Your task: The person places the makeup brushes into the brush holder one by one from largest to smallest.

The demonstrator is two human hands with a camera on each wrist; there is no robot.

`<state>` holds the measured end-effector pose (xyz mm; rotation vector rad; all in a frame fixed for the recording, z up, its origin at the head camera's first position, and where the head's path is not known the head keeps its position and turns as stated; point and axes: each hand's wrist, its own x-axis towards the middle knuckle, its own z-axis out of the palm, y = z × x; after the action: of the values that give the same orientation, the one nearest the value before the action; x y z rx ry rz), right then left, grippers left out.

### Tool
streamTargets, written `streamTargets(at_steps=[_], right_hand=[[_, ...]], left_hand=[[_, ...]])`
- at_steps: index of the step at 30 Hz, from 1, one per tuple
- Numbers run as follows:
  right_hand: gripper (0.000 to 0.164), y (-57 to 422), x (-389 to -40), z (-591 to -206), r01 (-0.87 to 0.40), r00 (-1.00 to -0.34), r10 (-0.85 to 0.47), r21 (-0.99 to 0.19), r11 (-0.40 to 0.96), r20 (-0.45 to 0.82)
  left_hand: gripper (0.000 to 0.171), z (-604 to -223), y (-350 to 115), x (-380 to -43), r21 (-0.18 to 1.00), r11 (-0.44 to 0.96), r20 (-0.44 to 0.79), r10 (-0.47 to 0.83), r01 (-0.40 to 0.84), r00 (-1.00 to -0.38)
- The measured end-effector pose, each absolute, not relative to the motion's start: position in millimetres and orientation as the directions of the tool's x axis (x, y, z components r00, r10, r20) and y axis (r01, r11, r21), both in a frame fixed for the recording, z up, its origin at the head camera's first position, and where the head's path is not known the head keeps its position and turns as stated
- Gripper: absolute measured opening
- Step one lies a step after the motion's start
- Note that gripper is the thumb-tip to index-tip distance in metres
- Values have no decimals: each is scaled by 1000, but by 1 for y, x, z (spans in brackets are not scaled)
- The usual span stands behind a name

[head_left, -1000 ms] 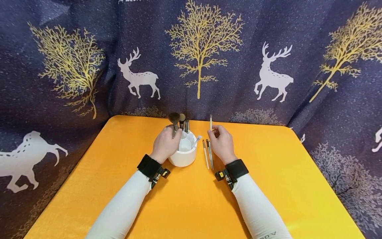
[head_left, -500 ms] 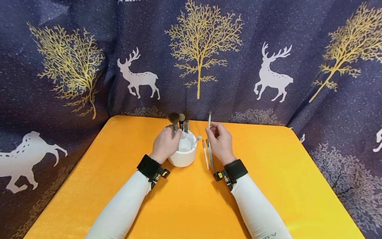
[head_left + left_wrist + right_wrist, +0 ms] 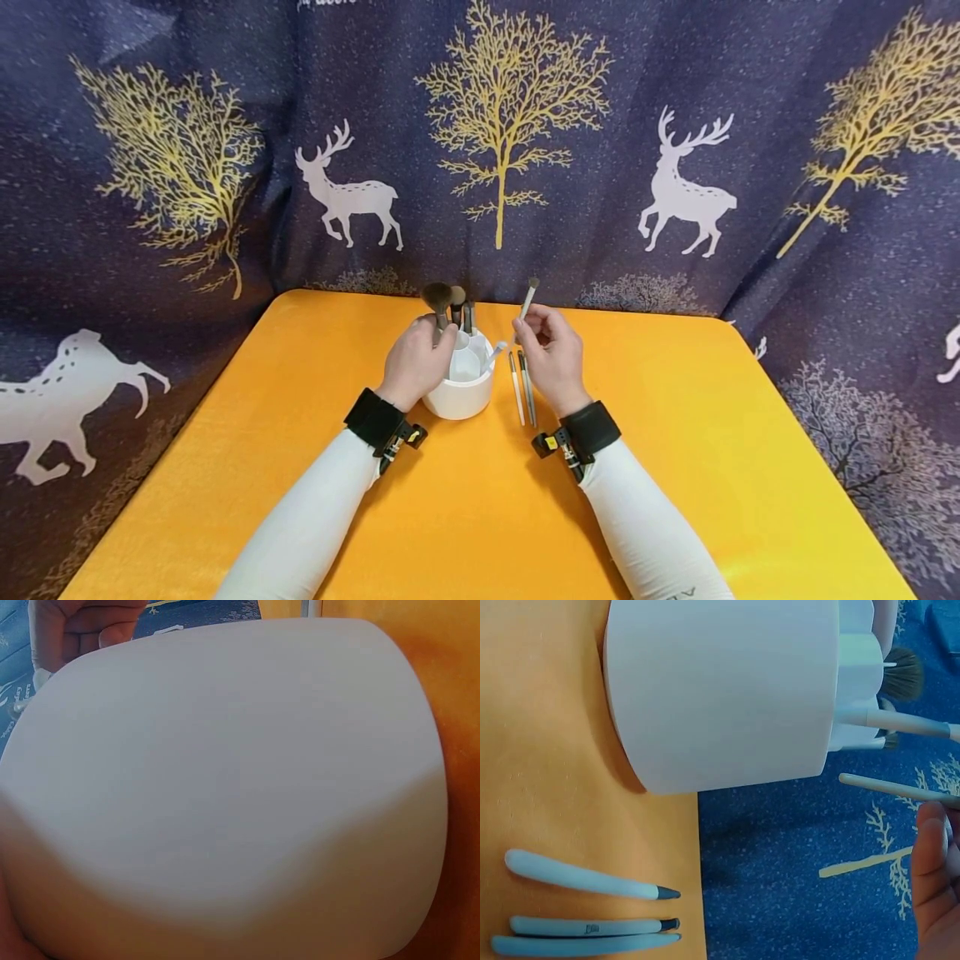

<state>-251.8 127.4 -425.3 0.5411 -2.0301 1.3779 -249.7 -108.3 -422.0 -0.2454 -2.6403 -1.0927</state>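
My left hand (image 3: 420, 358) grips the left side of a white round brush holder (image 3: 459, 402) with several compartments. The holder's wall (image 3: 225, 787) fills most of the left wrist view, hiding much of that hand. Right of the holder, my right hand (image 3: 557, 354) pinches a thin pale makeup brush (image 3: 529, 298) between thumb and fingers, bristles up and leaning right. Its handle end (image 3: 846, 778) points toward the holder's compartments in the right wrist view. Large fluffy brushes (image 3: 437, 295) stand at the holder's back, and a white-handled brush (image 3: 495, 353) leans over its right rim.
Three thin brushes (image 3: 585, 881) lie on the orange table (image 3: 480, 508) between the holder and my right hand. A dark blue curtain (image 3: 555, 225) with trees and deer hangs behind the table's back edge.
My right hand has shifted slightly left. The brush in it has gone from upright to tilted, its bristles to the right and its handle end toward the holder. My left hand has stayed put.
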Motion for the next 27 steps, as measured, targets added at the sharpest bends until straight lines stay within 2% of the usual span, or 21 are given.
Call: streamTargets(at_steps=[15,27], right_hand=[[20,120,-245,-419,-592,-793,2,-771,232,609],[23,119,-247,-423,-585,-802,-33,-774,244,596]], left_hand=[[41,-423,-109,-251,666,698,317,55,263,-947],[41,-423,-108,-251,660,704,319,56,264,-946]])
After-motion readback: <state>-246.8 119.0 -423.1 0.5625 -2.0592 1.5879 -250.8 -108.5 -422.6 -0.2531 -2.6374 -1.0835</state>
